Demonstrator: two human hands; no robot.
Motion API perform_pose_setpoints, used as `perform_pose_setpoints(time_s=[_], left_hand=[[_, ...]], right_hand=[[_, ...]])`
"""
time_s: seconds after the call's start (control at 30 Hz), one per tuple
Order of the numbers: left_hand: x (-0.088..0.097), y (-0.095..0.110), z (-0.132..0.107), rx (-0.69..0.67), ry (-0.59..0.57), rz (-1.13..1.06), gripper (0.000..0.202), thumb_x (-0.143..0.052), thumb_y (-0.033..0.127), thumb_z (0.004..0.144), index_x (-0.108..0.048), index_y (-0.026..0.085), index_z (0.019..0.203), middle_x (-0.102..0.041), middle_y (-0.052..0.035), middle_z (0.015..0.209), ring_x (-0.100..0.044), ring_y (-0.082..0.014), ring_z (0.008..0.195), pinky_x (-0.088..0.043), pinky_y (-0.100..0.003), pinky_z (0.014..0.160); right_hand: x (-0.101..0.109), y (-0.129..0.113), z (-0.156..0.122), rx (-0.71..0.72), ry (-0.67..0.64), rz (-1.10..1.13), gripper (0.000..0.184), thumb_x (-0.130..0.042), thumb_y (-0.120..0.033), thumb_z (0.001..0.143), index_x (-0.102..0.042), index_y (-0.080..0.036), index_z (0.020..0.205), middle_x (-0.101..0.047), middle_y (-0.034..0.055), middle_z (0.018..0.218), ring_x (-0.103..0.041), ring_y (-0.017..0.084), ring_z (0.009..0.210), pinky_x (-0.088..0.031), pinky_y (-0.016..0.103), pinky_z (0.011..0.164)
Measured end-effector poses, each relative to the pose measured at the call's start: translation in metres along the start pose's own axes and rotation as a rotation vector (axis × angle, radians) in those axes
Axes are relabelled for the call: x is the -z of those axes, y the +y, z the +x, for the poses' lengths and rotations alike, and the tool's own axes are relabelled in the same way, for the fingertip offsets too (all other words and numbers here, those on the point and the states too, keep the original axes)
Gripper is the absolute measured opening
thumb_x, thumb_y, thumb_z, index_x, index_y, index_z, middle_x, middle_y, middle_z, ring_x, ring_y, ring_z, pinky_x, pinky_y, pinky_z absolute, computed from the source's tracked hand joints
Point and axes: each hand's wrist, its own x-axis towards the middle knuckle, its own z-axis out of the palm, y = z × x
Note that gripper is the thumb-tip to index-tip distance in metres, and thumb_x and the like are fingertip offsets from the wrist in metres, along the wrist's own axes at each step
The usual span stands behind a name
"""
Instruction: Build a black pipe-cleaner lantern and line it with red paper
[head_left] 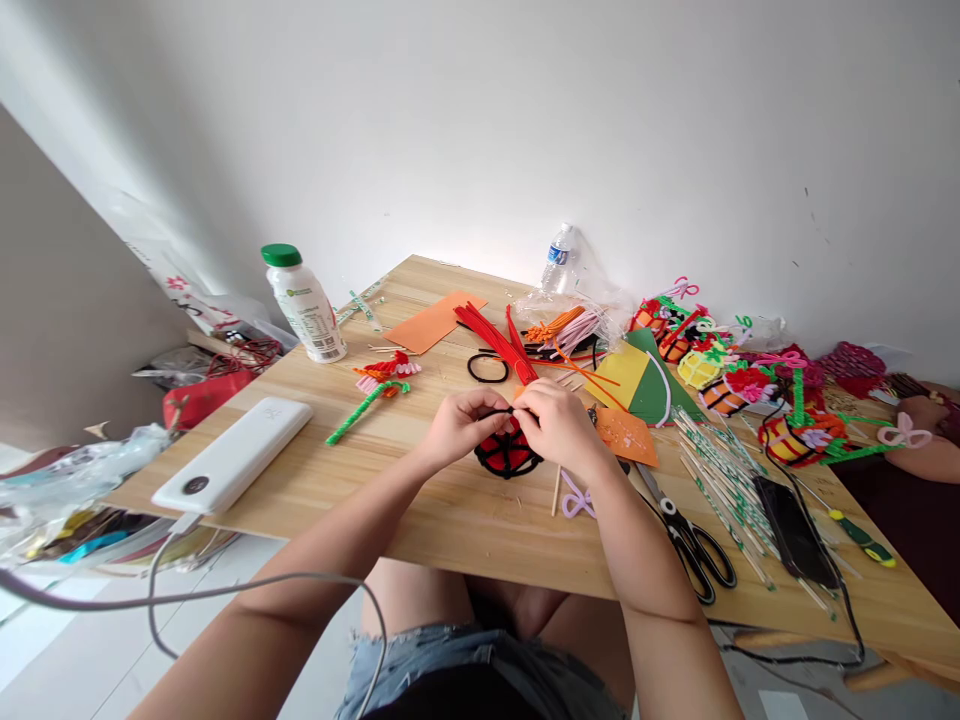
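Head view shows your left hand (461, 428) and right hand (556, 425) both pinching a black fuzzy stem (491, 411) between fingertips, just above a round red-and-black piece (508, 460) near the front edge of the surface (420, 505). A bundle of red stems (491, 338) lies beyond your hands, beside a black ring (488, 368); scissors (679, 530) rest near your right forearm.

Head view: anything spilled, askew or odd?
Minor: pale flecks lie scattered on the orange sheet beside the right hand, like debris. A gray cable crosses in front of the left forearm, possibly a snag. No obvious damage.
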Motion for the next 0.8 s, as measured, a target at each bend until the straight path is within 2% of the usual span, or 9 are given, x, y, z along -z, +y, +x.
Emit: perform_pose_setpoints(time_s=[0.23,0.4,0.47,0.53,0.67,0.8], left_hand=[[0.000,0.002,0.001,-0.049,0.053,0.042,0.018,-0.076,0.028,0.068,-0.066,0.013,0.071,-0.067,-0.0023,0.067,-0.066,-0.0136,0.061,-0.056,-0.024,0.059],[0.000,0.003,0.000,-0.046,0.043,0.020,0.019,-0.076,0.030,0.068,-0.067,0.013,0.071,-0.067,-0.0026,0.067,-0.067,-0.0150,0.062,-0.058,-0.025,0.059],[0.000,0.002,0.000,-0.024,0.039,-0.004,0.020,-0.076,0.030,0.069,-0.067,0.013,0.073,-0.068,-0.0027,0.068,-0.068,-0.0155,0.062,-0.058,-0.026,0.060],[0.001,0.001,0.001,-0.006,0.042,-0.028,0.022,-0.077,0.032,0.069,-0.066,0.013,0.075,-0.069,-0.0027,0.068,-0.069,-0.0158,0.062,-0.059,-0.027,0.061],[0.003,-0.001,0.002,0.012,0.036,-0.062,0.024,-0.077,0.033,0.069,-0.066,0.013,0.079,-0.071,-0.0036,0.069,-0.070,-0.0170,0.064,-0.059,-0.028,0.065],[0.003,-0.001,0.001,-0.002,0.034,-0.082,0.024,-0.077,0.032,0.070,-0.065,0.014,0.080,-0.072,-0.0036,0.070,-0.071,-0.0183,0.066,-0.060,-0.030,0.066]], right_hand=[[-0.002,-0.006,0.001,-0.139,-0.002,0.035,0.016,-0.056,-0.011,0.082,-0.062,-0.017,0.069,-0.068,0.0075,0.077,-0.061,0.020,0.078,-0.046,0.031,0.071],[-0.007,-0.004,0.002,-0.329,-0.041,0.364,0.018,-0.055,-0.012,0.081,-0.061,-0.017,0.066,-0.068,0.0028,0.068,-0.061,0.014,0.063,-0.046,0.025,0.061],[-0.007,-0.001,0.003,-0.349,-0.078,0.448,0.018,-0.054,-0.012,0.082,-0.062,-0.017,0.066,-0.068,0.0021,0.066,-0.061,0.013,0.060,-0.046,0.024,0.059],[-0.006,0.003,0.003,-0.261,-0.067,0.412,0.016,-0.055,-0.012,0.082,-0.062,-0.016,0.068,-0.068,0.0031,0.070,-0.061,0.014,0.065,-0.047,0.025,0.063],[-0.003,0.007,0.002,-0.017,-0.003,0.186,0.012,-0.058,-0.005,0.077,-0.062,-0.016,0.077,-0.067,0.0062,0.083,-0.060,0.018,0.081,-0.047,0.030,0.074],[-0.002,0.005,0.001,0.107,0.018,-0.053,0.014,-0.054,-0.005,0.081,-0.063,-0.016,0.080,-0.066,0.0082,0.083,-0.057,0.020,0.083,-0.046,0.032,0.075]])
